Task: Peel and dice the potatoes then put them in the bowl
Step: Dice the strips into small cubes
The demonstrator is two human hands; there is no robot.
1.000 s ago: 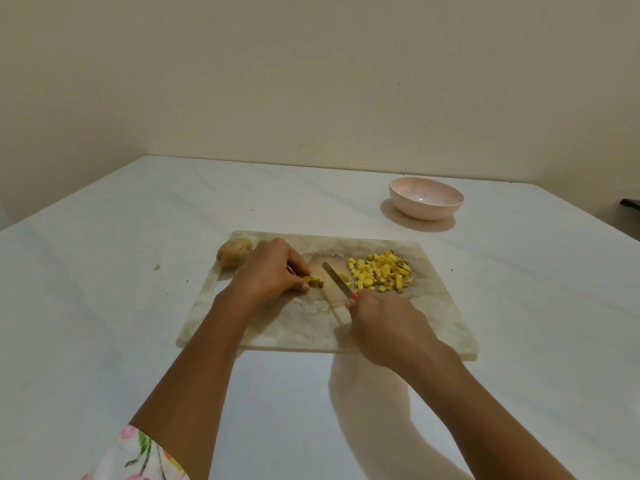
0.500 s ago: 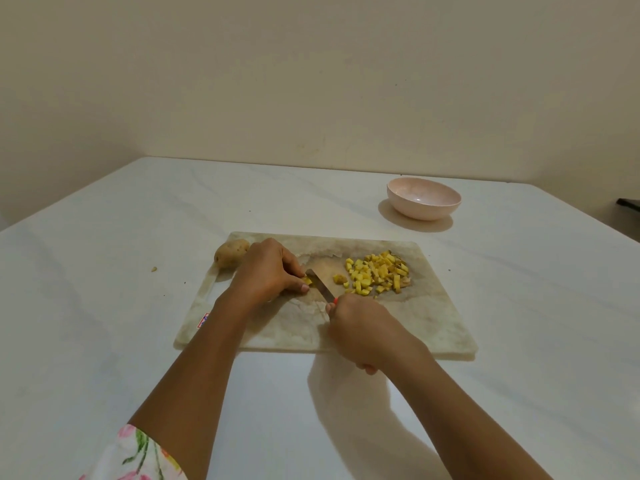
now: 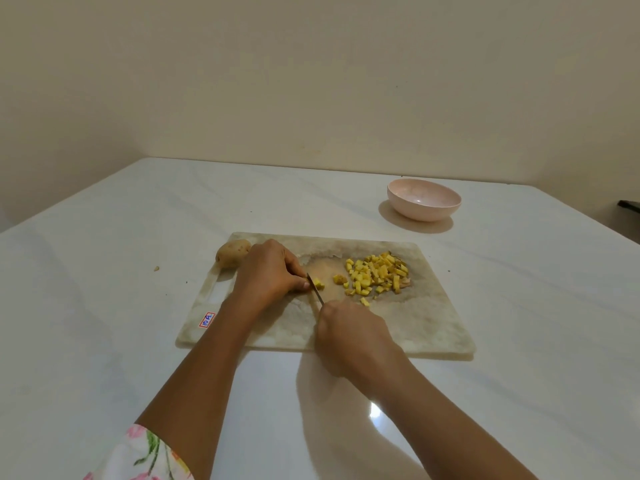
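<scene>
On the marble cutting board (image 3: 433, 323), my left hand (image 3: 268, 268) curls over a small yellow potato piece (image 3: 318, 284), most of it hidden under my fingers. My right hand (image 3: 349, 336) grips the knife (image 3: 316, 293), whose blade stands against that piece right beside my left fingertips. A pile of yellow potato dice (image 3: 379, 273) lies on the board's right half, with a few loose cubes nearer the blade. One whole unpeeled potato (image 3: 231, 252) rests at the board's far left corner. The pink bowl (image 3: 424, 199) sits empty beyond the board to the right.
The white marble table (image 3: 121, 306) spreads around the board, with a small scrap (image 3: 156, 268) lying left of the potato. A beige wall closes off the far side. A dark object (image 3: 629, 205) pokes in at the right edge.
The knife and my right hand have shifted left, from near the dice pile to my left fingertips. My left hand has stayed in place on the piece.
</scene>
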